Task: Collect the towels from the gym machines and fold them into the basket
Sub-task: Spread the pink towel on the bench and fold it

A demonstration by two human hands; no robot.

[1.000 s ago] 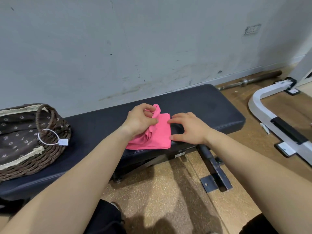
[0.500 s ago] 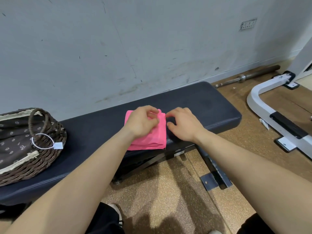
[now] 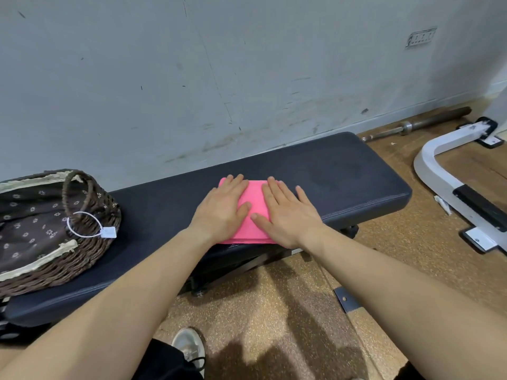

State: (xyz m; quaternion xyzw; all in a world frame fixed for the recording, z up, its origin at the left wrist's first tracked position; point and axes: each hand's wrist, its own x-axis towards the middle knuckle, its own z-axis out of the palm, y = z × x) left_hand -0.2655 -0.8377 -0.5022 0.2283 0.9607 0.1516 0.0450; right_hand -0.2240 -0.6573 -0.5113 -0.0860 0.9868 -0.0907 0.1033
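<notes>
Head view: a pink towel (image 3: pixel 253 212) lies folded into a small rectangle on the dark padded surface (image 3: pixel 343 174). It is well to the right of the wicker basket (image 3: pixel 90 242), which stands on the same surface.
Left hand (image 3: pixel 222 209): flat on the towel's half nearer the basket, fingers straight, gripping nothing.
Right hand (image 3: pixel 288 215): flat on the half farther from the basket, fingers (image 3: pixel 274 187) straight and spread. Its outermost fingers reach past the towel onto the surface.
Change: a second ago the left hand held a raised flap, and half a second ago both hands pinched the top layer. Now the flap is down and both palms press it.
Meaning: the last fold looks made and is being smoothed, so folding this towel seems all but done.
Left to do: the towel is not yet in the basket.
Next move: probably grip the packet at both sides and carry it toward the basket. If it is held by one edge, the layers may fall open.
</notes>
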